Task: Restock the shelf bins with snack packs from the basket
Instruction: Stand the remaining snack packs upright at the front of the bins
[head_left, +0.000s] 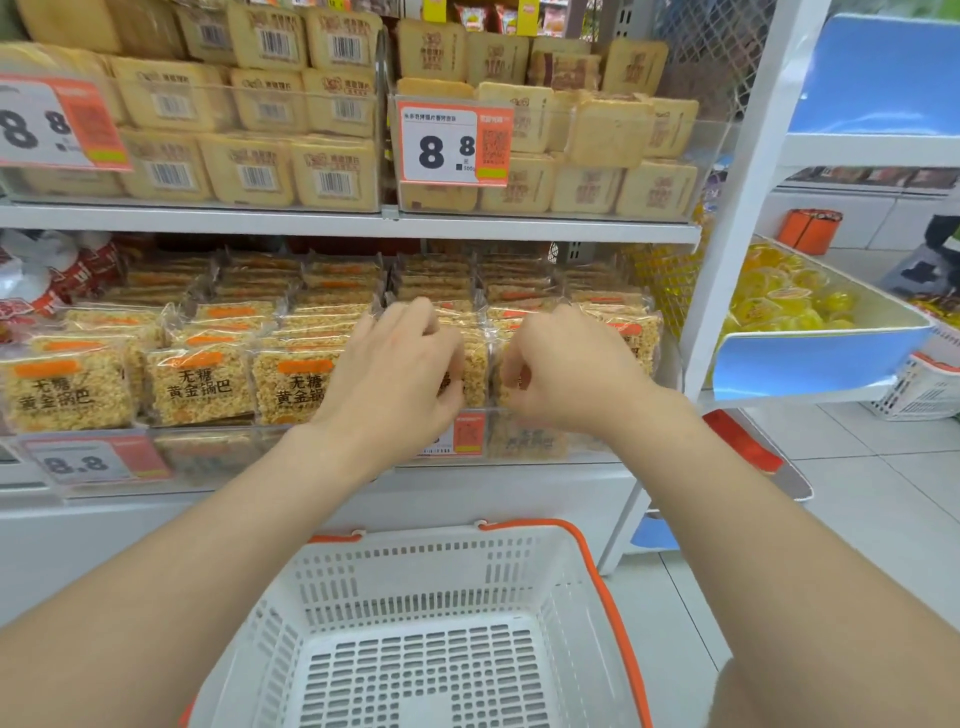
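Note:
Clear packs of golden rice-crisp snack (197, 387) fill the lower shelf bin (218, 452) in upright rows. My left hand (400, 374) and my right hand (561, 369) reach into the bin's right part, fingers curled round the front packs (475, 374) standing there. Which single pack each hand grips is hidden by the fingers. Below me the white basket (441, 571) with orange handles holds nothing that I can see.
The upper shelf holds bins of pale square cracker packs (608, 132) behind 8.8 price tags (447, 143). To the right a white upright post (743, 192) borders a slanted bin of yellow jelly cups (779, 301). Tiled floor lies at the right.

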